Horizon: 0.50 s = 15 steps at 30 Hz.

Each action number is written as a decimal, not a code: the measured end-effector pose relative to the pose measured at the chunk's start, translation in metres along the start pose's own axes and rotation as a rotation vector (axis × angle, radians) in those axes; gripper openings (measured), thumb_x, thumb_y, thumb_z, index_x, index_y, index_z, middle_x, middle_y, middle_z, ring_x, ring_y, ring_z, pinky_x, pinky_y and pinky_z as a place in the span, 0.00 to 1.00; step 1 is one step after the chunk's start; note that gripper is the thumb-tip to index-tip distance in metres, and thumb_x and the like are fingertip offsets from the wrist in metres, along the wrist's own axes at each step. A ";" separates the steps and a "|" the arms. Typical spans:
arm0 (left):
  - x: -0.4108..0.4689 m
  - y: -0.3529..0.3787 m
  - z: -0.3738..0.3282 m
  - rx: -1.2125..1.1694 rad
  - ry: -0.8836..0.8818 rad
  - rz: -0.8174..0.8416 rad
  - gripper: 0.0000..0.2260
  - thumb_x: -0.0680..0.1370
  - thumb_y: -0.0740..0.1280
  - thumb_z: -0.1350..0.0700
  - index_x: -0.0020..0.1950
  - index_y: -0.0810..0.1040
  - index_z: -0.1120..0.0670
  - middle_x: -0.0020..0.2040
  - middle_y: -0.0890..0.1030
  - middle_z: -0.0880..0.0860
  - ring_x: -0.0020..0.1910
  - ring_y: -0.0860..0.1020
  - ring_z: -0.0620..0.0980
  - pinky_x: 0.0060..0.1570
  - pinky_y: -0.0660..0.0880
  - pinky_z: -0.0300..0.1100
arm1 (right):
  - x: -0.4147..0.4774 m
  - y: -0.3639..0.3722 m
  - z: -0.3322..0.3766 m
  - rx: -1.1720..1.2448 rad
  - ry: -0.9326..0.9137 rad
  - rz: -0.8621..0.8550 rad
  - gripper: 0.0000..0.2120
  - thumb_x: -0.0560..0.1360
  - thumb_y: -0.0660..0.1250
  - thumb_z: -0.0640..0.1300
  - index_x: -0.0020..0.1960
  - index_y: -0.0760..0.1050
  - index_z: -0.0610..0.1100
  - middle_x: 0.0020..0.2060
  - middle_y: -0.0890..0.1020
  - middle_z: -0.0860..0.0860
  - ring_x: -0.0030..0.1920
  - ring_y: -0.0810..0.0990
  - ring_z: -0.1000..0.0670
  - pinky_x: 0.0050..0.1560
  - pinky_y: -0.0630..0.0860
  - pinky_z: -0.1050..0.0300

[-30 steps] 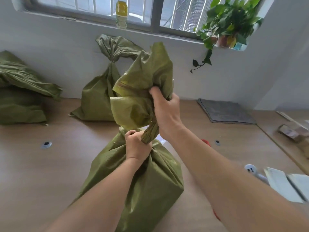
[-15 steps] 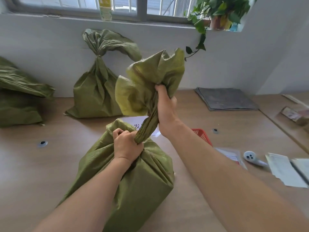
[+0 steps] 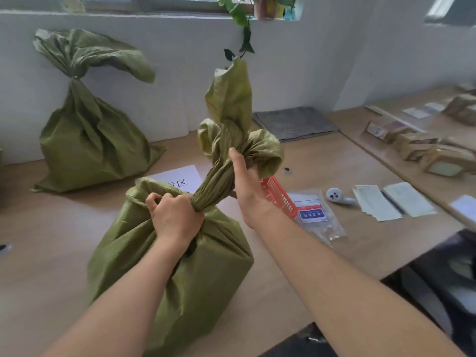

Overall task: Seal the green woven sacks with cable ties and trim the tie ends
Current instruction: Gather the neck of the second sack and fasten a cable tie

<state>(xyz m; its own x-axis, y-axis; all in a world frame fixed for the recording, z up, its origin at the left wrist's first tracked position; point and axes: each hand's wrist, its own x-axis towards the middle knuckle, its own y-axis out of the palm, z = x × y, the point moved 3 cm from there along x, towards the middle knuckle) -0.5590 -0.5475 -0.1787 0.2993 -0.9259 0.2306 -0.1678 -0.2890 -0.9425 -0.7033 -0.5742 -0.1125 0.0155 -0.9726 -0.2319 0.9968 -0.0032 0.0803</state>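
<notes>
Near green woven sack [image 3: 180, 266] stands on the wood-grain table [image 3: 51, 253], body bulging and boxy, contents hidden; its coarse weave is gathered into a ribbed, rope-like twisted neck [image 3: 216, 184], loose mouth crumpled above. Fingers of the left hand [image 3: 175, 217] curl tight round the neck's base; the right hand [image 3: 244, 181] wraps it higher up, thumb along it. A second sack [image 3: 87, 140], neck cinched, sits at the wall; red mesh basket [image 3: 278, 194] and clear plastic bag [image 3: 314, 217] to the right, contents unclear.

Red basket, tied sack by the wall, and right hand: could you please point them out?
red basket [image 3: 279, 195], head view, mesh side.
tied sack [image 3: 87, 143], head view, its body.
right hand [image 3: 246, 184], head view, thumb base.
</notes>
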 end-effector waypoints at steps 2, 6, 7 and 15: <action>-0.003 0.000 -0.011 0.013 -0.022 0.013 0.12 0.73 0.63 0.51 0.30 0.68 0.49 0.29 0.71 0.45 0.41 0.72 0.53 0.64 0.58 0.53 | -0.003 -0.012 -0.006 0.012 -0.002 -0.022 0.36 0.71 0.63 0.70 0.70 0.72 0.49 0.64 0.81 0.51 0.66 0.78 0.49 0.70 0.73 0.44; -0.006 0.005 -0.026 0.047 -0.090 0.052 0.09 0.73 0.61 0.52 0.33 0.75 0.51 0.32 0.76 0.46 0.43 0.73 0.54 0.63 0.58 0.53 | -0.007 -0.044 -0.030 -0.044 0.052 -0.076 0.21 0.77 0.57 0.62 0.55 0.75 0.46 0.45 0.75 0.48 0.47 0.73 0.47 0.51 0.70 0.49; -0.007 0.007 -0.028 0.057 -0.105 0.054 0.09 0.73 0.61 0.52 0.34 0.76 0.50 0.32 0.77 0.47 0.43 0.73 0.54 0.63 0.59 0.54 | -0.006 -0.051 -0.038 -0.057 0.077 -0.090 0.20 0.76 0.56 0.62 0.53 0.74 0.47 0.44 0.74 0.48 0.46 0.73 0.47 0.50 0.70 0.49; -0.022 0.023 -0.075 0.123 -0.130 0.004 0.07 0.70 0.62 0.53 0.36 0.79 0.49 0.31 0.76 0.46 0.44 0.72 0.52 0.64 0.56 0.54 | 0.010 -0.104 -0.075 -0.012 0.107 -0.175 0.14 0.74 0.57 0.56 0.47 0.75 0.48 0.42 0.75 0.48 0.44 0.74 0.44 0.47 0.70 0.48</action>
<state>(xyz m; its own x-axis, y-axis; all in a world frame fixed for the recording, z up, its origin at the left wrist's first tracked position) -0.6401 -0.5515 -0.1869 0.4195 -0.8852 0.2011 -0.0549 -0.2459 -0.9677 -0.8012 -0.5666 -0.1955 -0.1504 -0.9271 -0.3434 0.9858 -0.1669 0.0187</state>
